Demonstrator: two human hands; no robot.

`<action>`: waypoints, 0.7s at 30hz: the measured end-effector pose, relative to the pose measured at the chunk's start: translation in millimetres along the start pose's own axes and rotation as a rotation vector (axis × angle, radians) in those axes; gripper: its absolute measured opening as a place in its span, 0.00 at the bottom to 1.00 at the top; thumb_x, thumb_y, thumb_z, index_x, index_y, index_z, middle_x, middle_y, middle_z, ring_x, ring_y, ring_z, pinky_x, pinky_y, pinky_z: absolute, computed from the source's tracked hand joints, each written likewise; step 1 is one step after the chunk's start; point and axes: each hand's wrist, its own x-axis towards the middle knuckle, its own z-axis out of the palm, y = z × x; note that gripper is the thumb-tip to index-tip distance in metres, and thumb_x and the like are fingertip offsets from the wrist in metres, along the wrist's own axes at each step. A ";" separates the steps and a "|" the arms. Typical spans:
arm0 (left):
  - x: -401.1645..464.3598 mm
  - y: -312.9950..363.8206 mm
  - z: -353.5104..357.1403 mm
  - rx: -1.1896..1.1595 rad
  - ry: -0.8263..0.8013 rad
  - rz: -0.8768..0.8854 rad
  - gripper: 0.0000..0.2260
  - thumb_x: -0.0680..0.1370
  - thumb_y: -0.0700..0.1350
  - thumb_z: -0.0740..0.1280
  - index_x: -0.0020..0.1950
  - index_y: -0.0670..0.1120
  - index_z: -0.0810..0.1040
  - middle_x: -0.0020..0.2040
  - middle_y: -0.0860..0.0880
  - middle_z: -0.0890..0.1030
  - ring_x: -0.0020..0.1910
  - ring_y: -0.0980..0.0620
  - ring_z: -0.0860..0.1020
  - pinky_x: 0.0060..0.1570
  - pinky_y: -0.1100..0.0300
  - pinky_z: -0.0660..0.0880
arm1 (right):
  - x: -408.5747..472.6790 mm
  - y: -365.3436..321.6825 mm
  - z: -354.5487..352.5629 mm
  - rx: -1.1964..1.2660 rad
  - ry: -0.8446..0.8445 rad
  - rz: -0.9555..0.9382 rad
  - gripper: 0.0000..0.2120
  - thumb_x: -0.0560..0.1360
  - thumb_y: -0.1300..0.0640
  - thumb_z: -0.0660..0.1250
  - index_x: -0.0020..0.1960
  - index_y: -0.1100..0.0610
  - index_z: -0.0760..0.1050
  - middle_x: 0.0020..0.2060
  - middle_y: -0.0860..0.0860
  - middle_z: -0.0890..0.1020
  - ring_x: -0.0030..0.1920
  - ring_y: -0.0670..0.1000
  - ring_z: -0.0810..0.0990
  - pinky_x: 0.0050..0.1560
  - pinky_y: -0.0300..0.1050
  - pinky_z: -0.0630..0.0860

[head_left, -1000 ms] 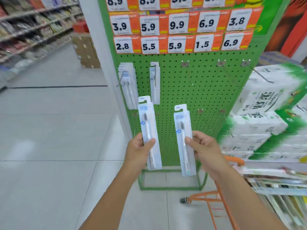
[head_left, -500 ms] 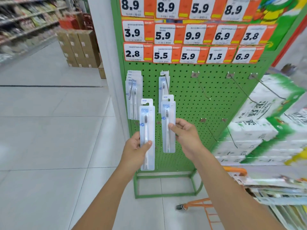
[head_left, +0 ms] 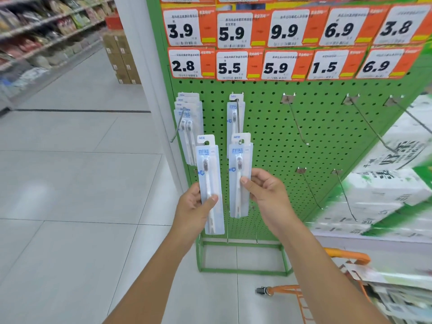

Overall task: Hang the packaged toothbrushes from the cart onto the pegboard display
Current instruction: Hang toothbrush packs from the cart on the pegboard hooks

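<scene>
A shop aisle with pale glossy floor tiles (head_left: pixel 70 183) runs past stocked shelves on the left to a green perforated metal pegboard (head_left: pixel 268 136) topped with orange-and-white price cards. Both forearms reach up and forward from the bottom of the view. The left hand (head_left: pixel 191 206) is raised with its palm turned inward, thumb pressed over the front and fingers curled behind, pinching the lower half of a packaged toothbrush (head_left: pixel 209 183), a flat, clear, glossy blister card held upright just in front of the board. Behind it a stack of the same packs (head_left: pixel 188 127) hangs on the leftmost hook. The right hand (head_left: pixel 266 195) pinches a second toothbrush pack (head_left: pixel 239 174) at mid-height between thumb and curled fingers; its hang hole sits at the tip of a thin wire hook (head_left: pixel 238 120) that already carries one pack. Bare wire hooks (head_left: pixel 297 122) jut out farther right, beside white-and-green wrapped paper bundles (head_left: pixel 385 183) above the orange cart (head_left: pixel 348 256).
</scene>
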 end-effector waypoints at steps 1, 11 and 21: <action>1.9 0.4 -0.3 -0.007 -0.001 -0.003 0.13 0.80 0.36 0.67 0.62 0.48 0.79 0.53 0.50 0.87 0.53 0.50 0.85 0.57 0.54 0.80 | 1.3 0.3 0.4 0.000 0.003 0.001 0.07 0.79 0.64 0.68 0.55 0.59 0.81 0.50 0.54 0.87 0.49 0.50 0.86 0.49 0.41 0.81; 27.2 7.9 -0.4 0.030 -0.030 0.041 0.10 0.81 0.40 0.68 0.60 0.50 0.80 0.53 0.50 0.86 0.55 0.50 0.84 0.60 0.51 0.78 | 58.9 -7.7 5.8 -0.090 0.096 0.092 0.04 0.79 0.57 0.70 0.50 0.57 0.83 0.49 0.55 0.87 0.48 0.50 0.84 0.53 0.46 0.79; 39.4 16.4 6.8 0.028 -0.084 0.130 0.08 0.81 0.49 0.67 0.57 0.48 0.82 0.55 0.37 0.82 0.54 0.38 0.81 0.63 0.39 0.74 | 111.9 -10.9 8.9 -0.251 0.251 0.192 0.14 0.78 0.46 0.70 0.58 0.54 0.78 0.57 0.48 0.81 0.58 0.51 0.78 0.60 0.47 0.72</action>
